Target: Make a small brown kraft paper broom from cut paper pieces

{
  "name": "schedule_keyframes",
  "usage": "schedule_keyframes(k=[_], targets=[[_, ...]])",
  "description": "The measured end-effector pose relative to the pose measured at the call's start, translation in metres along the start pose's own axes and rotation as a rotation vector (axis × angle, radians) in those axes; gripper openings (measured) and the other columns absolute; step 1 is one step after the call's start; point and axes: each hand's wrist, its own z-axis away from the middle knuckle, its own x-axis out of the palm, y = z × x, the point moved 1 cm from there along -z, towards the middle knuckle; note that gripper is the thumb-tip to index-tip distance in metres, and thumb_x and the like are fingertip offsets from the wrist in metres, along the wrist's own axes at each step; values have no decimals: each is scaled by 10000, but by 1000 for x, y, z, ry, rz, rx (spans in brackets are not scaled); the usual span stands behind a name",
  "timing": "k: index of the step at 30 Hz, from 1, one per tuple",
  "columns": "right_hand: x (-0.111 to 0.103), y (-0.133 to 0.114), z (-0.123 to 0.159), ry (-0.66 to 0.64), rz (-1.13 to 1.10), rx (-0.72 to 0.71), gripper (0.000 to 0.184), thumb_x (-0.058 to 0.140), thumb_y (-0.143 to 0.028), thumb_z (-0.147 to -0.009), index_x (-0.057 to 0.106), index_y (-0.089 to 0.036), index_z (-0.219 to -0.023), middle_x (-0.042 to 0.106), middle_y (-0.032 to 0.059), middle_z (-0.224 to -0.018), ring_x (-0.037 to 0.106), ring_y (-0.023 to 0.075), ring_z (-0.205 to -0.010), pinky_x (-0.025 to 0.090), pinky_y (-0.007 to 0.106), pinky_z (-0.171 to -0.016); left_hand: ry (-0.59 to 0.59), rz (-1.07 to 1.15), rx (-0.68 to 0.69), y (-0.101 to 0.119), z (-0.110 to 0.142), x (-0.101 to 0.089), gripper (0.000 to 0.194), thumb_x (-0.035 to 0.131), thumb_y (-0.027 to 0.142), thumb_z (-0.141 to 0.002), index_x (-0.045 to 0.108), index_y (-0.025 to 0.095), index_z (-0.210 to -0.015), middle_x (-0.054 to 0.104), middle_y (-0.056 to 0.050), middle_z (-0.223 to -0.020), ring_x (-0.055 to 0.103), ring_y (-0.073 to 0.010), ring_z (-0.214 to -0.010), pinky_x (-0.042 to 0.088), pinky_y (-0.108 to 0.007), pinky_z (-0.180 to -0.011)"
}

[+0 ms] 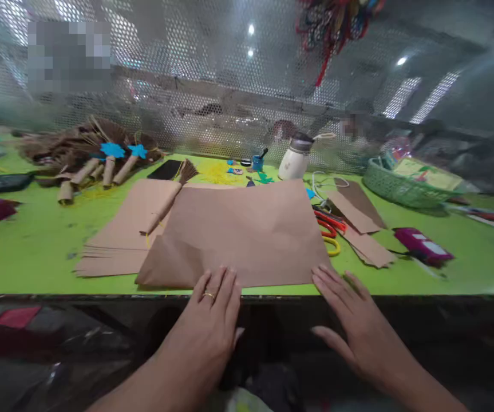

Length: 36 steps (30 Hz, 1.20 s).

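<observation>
A large sheet of brown paper (247, 229) lies at the table's front edge, its lower left corner curling up. My left hand (218, 309) rests on the sheet's near edge with fingers stretched out, a ring on one finger. At the sheet's lower right corner, my right hand (350, 315) lies with fingertips on the paper and thumb apart. Neither hand grips anything. To the left, a stack of brown paper sheets (122, 229) sits partly under the large one. On that stack rests a rolled paper tube (163, 207) with a bristly brown tuft at its top.
Several finished rolls with blue stars (113, 150) are heaped back left. A white bottle (293, 157) stands behind the paper. Scissors with red and yellow handles (332, 246), paper strips (369, 246), a purple pouch (422, 246) and a green basket (405, 186) lie right. Perforated mesh (212, 86) rises behind.
</observation>
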Motion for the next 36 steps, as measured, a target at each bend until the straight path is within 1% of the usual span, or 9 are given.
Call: schedule_keyframes(k=[4, 8, 14, 17, 19, 22, 26, 32, 36], targets=[[4, 12, 14, 34, 3, 68, 661, 471, -440, -848, 263, -119, -1388, 345, 116, -1425, 263, 256, -1327, 233, 493, -1060, 32, -6, 31, -3, -4, 2, 464, 453, 337, -861, 525, 27, -1197, 466, -213, -1303, 380, -358, -1235, 273, -528, -1019], [10, 12, 20, 80, 2, 115, 651, 468, -427, -851, 261, -119, -1386, 381, 126, -1401, 287, 266, -1315, 238, 499, -1053, 24, 12, 28, -4, -4, 1, 457, 460, 337, -857, 517, 43, -1203, 468, -211, -1302, 387, -358, -1230, 286, -519, -1012], [21, 10, 24, 175, 15, 158, 616, 457, -415, -860, 278, -132, -1377, 416, 150, -1369, 324, 296, -1290, 256, 521, -1023, -32, 69, 32, -4, -3, -4, 452, 449, 355, -872, 425, 176, -1287, 424, -196, -1341, 336, -346, -1269, 269, -536, -1009], [16, 3, 18, 249, 4, 182, 578, 467, -423, -852, 338, -149, -1345, 442, 159, -1342, 326, 326, -1282, 276, 543, -995, -62, 81, 2, -1, -4, -7, 489, 467, 383, -859, 415, 151, -1286, 409, -209, -1342, 325, -364, -1269, 261, -544, -1008], [8, -11, 7, 317, -24, 194, 550, 475, -405, -848, 366, -158, -1326, 408, 162, -1367, 310, 340, -1288, 266, 557, -994, -80, 87, -6, 1, -4, -8, 500, 473, 380, -857, 406, 139, -1290, 396, -213, -1348, 305, -373, -1276, 239, -550, -1017], [-1, -46, -17, 326, -99, 108, 544, 484, -362, -846, 356, -165, -1337, 363, 138, -1405, 297, 326, -1298, 254, 536, -1017, -86, 106, -8, 2, -4, -9, 481, 448, 374, -869, 407, 138, -1286, 385, -211, -1352, 289, -368, -1284, 218, -531, -1033], [4, -82, -44, 263, -101, -50, 562, 500, -407, -835, 391, -148, -1321, 452, 118, -1349, 367, 292, -1259, 278, 487, -1011, -78, 134, 2, 0, -1, -12, 459, 373, 359, -903, 376, 153, -1313, 367, -188, -1373, 264, -339, -1303, 193, -525, -1048], [19, -80, -45, 264, -49, -88, 531, 499, -404, -836, 427, -153, -1298, 475, 105, -1336, 375, 299, -1247, 277, 502, -991, -108, 137, -4, -1, 5, -11, 501, 364, 387, -896, 324, 184, -1353, 327, -143, -1416, 243, -401, -1291, 161, -651, -991], [20, -76, -42, 268, -43, -113, 535, 502, -395, -830, 423, -155, -1302, 483, 99, -1330, 381, 297, -1245, 293, 495, -983, -118, 65, 11, -5, 9, -11, 528, 383, 392, -890, 354, 107, -1333, 346, -166, -1402, 247, -422, -1281, 186, -636, -991]])
